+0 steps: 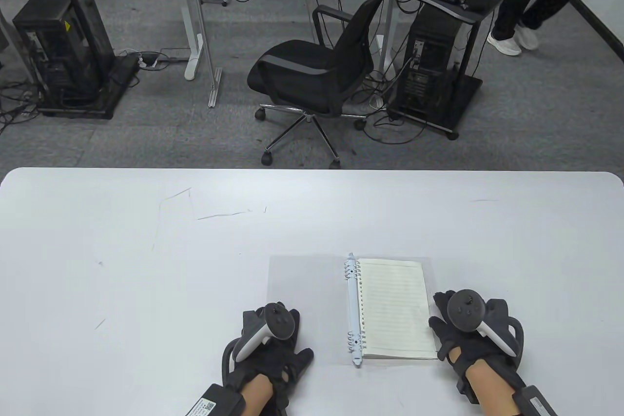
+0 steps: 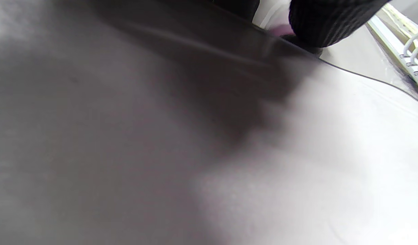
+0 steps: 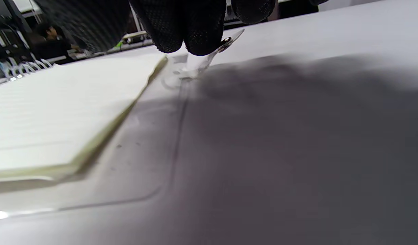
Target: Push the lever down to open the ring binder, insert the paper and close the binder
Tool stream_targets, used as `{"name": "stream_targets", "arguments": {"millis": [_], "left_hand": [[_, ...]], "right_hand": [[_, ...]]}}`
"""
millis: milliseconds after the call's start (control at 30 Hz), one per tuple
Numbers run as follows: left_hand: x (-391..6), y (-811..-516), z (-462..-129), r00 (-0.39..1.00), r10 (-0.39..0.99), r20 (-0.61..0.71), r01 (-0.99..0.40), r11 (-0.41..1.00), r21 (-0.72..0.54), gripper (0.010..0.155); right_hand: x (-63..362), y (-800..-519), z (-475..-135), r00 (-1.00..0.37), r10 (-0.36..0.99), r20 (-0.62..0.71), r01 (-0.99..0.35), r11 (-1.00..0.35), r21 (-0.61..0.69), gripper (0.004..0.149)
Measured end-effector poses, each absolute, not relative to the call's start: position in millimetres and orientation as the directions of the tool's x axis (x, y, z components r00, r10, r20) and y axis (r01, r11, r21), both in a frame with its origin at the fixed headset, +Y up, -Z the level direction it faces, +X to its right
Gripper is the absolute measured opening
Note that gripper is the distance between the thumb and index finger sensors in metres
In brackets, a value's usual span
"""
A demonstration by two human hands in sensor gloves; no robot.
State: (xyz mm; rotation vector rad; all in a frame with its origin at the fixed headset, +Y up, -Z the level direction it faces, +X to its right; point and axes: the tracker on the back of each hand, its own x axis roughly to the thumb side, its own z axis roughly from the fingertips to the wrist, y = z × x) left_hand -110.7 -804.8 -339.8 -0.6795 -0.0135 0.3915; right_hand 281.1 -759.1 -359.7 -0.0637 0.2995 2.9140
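the binder (image 1: 348, 308) lies open and flat on the near part of the table (image 1: 146, 240), between the two hands. its clear covers are spread to both sides, the ring spine (image 1: 353, 311) runs down the middle, and the paper (image 1: 396, 308), a lined stack, sits on the right cover with its holes at the rings. whether the rings are open or closed i cannot tell; in the left wrist view the rings (image 2: 415, 51) look like whole arcs, but they are small and partly cut off. the left hand (image 1: 268, 343) rests on the near left part of the left cover, fingers spread and rather flat, holding nothing. the right hand (image 1: 468, 333) is just beside the right edge of the paper; in the right wrist view its fingertips (image 3: 195, 37) are curled onto the lifted edge of the clear cover (image 3: 212, 51), and it seems they pinch it, though the thumb side is hidden. my judgement: the paper looks already placed on the rings, so the lever step and the inserting are probably done or almost done. what is left is to make sure the rings are snapped together and then to fold a cover over to close the binder. the right hand seems to begin this.
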Motion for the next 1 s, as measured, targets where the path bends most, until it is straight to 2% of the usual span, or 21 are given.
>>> {"name": "stream_targets", "arguments": {"millis": [100, 233, 333, 433, 500, 533, 667, 767, 833, 967, 1000], "left_hand": [[-110.9, -804.7, -339.8, 0.927, 0.357, -0.114, -0.349, 0.71, -0.612, 0.08], [-111.5, -804.7, -339.8, 0.925, 0.361, -0.115, -0.353, 0.71, -0.61, 0.08], [-116.6, -800.9, -340.6, 0.904, 0.406, -0.132, -0.402, 0.703, -0.587, 0.079], [-130.8, -789.9, -342.6, 0.845, 0.498, -0.195, -0.526, 0.705, -0.477, 0.078], [-144.6, -783.0, -344.9, 0.817, 0.524, -0.241, -0.576, 0.72, -0.387, 0.082], [-152.5, -781.0, -346.5, 0.805, 0.523, -0.281, -0.593, 0.73, -0.34, 0.089], [-173.6, -788.0, -351.1, 0.798, 0.478, -0.366, -0.583, 0.767, -0.269, 0.099], [-182.1, -801.0, -353.7, 0.727, 0.552, -0.409, -0.674, 0.688, -0.27, 0.098], [-183.2, -802.4, -354.6, 0.714, 0.571, -0.406, -0.688, 0.678, -0.258, 0.098], [-184.8, -806.4, -355.8, 0.667, 0.617, -0.418, -0.74, 0.611, -0.279, 0.081], [-185.3, -806.1, -355.8, 0.657, 0.622, -0.426, -0.748, 0.607, -0.268, 0.08]], "right_hand": [[289.5, -766.0, -359.5, -0.966, 0.231, -0.115, -0.253, -0.932, 0.261, 0.066], [295.5, -774.8, -358.2, -0.931, 0.31, -0.191, -0.363, -0.829, 0.425, 0.07], [296.4, -774.3, -360.1, -0.935, 0.306, -0.179, -0.353, -0.845, 0.401, 0.067], [296.2, -774.8, -360.4, -0.933, 0.314, -0.175, -0.359, -0.84, 0.408, 0.067], [296.1, -774.3, -360.3, -0.933, 0.316, -0.17, -0.358, -0.84, 0.408, 0.068], [296.6, -774.3, -360.5, -0.932, 0.32, -0.169, -0.362, -0.837, 0.41, 0.068], [297.6, -774.4, -360.9, -0.928, 0.333, -0.169, -0.373, -0.827, 0.42, 0.069], [297.6, -774.1, -361.3, -0.933, 0.324, -0.16, -0.361, -0.829, 0.428, 0.069], [297.6, -774.0, -361.3, -0.932, 0.326, -0.16, -0.363, -0.828, 0.428, 0.07], [296.9, -774.1, -361.2, -0.932, 0.325, -0.162, -0.363, -0.827, 0.428, 0.07], [296.6, -773.9, -361.0, -0.932, 0.322, -0.164, -0.362, -0.828, 0.428, 0.07]]}}
